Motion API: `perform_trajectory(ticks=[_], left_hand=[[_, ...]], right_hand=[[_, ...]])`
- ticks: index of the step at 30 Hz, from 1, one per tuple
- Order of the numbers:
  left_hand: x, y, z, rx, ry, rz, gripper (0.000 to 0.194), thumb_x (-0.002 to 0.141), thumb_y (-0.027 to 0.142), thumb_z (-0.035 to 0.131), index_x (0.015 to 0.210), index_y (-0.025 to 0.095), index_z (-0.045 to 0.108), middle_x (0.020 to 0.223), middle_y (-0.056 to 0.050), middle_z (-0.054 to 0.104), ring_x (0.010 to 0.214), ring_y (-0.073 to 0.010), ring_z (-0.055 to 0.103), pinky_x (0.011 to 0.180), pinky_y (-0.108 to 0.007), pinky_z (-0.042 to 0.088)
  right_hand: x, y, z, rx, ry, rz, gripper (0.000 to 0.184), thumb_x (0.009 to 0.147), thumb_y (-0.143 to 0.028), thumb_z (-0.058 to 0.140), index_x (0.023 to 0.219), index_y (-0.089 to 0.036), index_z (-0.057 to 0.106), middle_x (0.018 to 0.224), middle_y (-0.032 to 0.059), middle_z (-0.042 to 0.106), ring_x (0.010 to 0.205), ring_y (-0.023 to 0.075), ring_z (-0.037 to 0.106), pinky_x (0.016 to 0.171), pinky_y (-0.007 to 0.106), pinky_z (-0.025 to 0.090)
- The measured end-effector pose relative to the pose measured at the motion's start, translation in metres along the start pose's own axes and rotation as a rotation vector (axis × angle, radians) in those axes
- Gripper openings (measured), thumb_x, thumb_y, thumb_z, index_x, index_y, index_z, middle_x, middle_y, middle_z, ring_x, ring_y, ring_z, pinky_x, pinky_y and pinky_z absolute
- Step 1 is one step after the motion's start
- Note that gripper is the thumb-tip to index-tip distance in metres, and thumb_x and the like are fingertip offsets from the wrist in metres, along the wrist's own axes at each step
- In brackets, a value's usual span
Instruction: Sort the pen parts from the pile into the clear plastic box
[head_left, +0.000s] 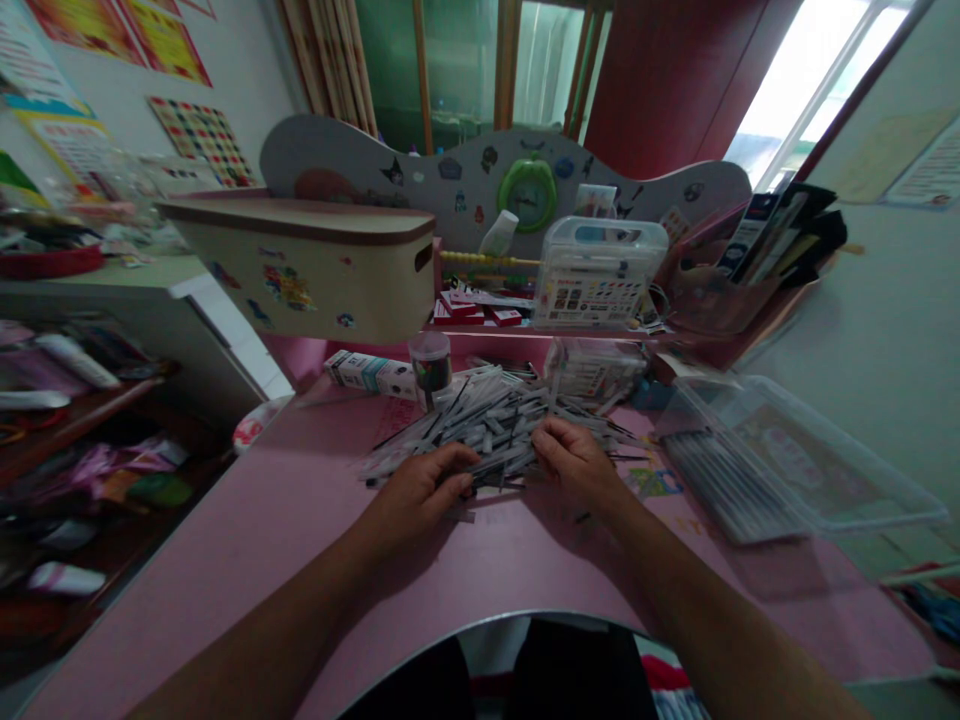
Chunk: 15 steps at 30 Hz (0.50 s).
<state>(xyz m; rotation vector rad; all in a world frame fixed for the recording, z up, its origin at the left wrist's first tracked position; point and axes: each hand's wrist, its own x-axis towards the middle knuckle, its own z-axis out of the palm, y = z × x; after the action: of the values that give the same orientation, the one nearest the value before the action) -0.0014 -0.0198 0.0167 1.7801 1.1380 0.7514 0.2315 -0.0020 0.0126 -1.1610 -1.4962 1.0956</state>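
A loose pile of slim, clear and grey pen-like sticks [487, 410], several with dark ends, lies in the middle of the pink desk. At its near left edge is my left hand [420, 490], thumb and fingers closed around a slim pen-like stick with a dark end. My right hand [576, 458] is at the near right edge of the pile, its fingers pinched together; what is between them is too small to make out. A short clear piece [461, 517] lies on the desk just below my left hand.
At the right stands an open clear plastic box [832, 525] with similar sticks lined up inside. Behind the pile are a clear cup [430, 365], a long printed carton [371, 375] and another clear box [592, 368]. A shelf above carries a cream bin [315, 270] and a clear case [600, 275].
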Motion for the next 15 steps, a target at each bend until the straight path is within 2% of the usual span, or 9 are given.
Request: perform_trajectory(ticks=[3,6,8,10,15], left_hand=[[0.0008,0.0003,-0.0008,-0.006,-0.009,-0.001,0.021,0.089,0.024,0.051,0.099,0.02,0.069,0.088,-0.003,0.07,0.084,-0.0209,0.061,0.075,-0.03,0.042],[0.0003,0.0028,-0.0012,-0.002,-0.014,-0.005,0.021,0.09,0.024,0.05,0.099,0.02,0.068,0.087,-0.002,0.069,0.082,-0.0202,0.06,0.074,-0.03,0.042],[-0.0004,0.0041,-0.0008,0.008,-0.008,-0.006,0.02,0.09,0.024,0.051,0.099,0.021,0.068,0.086,-0.001,0.069,0.082,-0.0198,0.06,0.074,-0.03,0.041],[-0.001,0.0041,-0.0001,0.016,0.003,-0.01,0.02,0.09,0.023,0.051,0.098,0.021,0.068,0.085,-0.001,0.068,0.081,-0.0197,0.06,0.074,-0.03,0.041],[-0.0007,0.0008,0.0011,-0.01,0.027,-0.015,0.02,0.089,0.025,0.052,0.099,0.02,0.069,0.085,-0.002,0.069,0.081,-0.0202,0.061,0.072,-0.03,0.042]], right_hand=[[0.0008,0.002,0.0002,0.052,0.007,0.059,0.03,0.086,-0.042,0.059,0.066,-0.021,0.051,0.06,-0.0034,0.045,0.055,0.0115,0.04,0.051,0.024,0.032],[-0.0003,0.0001,0.0022,0.21,-0.011,0.089,0.015,0.075,-0.033,0.066,0.078,-0.021,0.056,0.068,-0.0032,0.051,0.057,0.0115,0.043,0.051,0.023,0.033],[-0.0011,-0.0018,0.0031,0.219,-0.005,0.069,0.012,0.071,-0.026,0.065,0.076,-0.021,0.057,0.069,-0.0029,0.051,0.059,0.0116,0.044,0.053,0.023,0.034],[-0.0015,-0.0024,0.003,0.17,0.003,0.05,0.01,0.073,-0.026,0.064,0.072,-0.021,0.056,0.067,-0.0028,0.05,0.059,0.0119,0.044,0.054,0.023,0.034],[-0.0017,0.0021,0.0012,0.073,-0.05,0.041,0.025,0.082,-0.037,0.063,0.067,-0.021,0.053,0.062,-0.0032,0.047,0.057,0.0118,0.043,0.053,0.024,0.033]])
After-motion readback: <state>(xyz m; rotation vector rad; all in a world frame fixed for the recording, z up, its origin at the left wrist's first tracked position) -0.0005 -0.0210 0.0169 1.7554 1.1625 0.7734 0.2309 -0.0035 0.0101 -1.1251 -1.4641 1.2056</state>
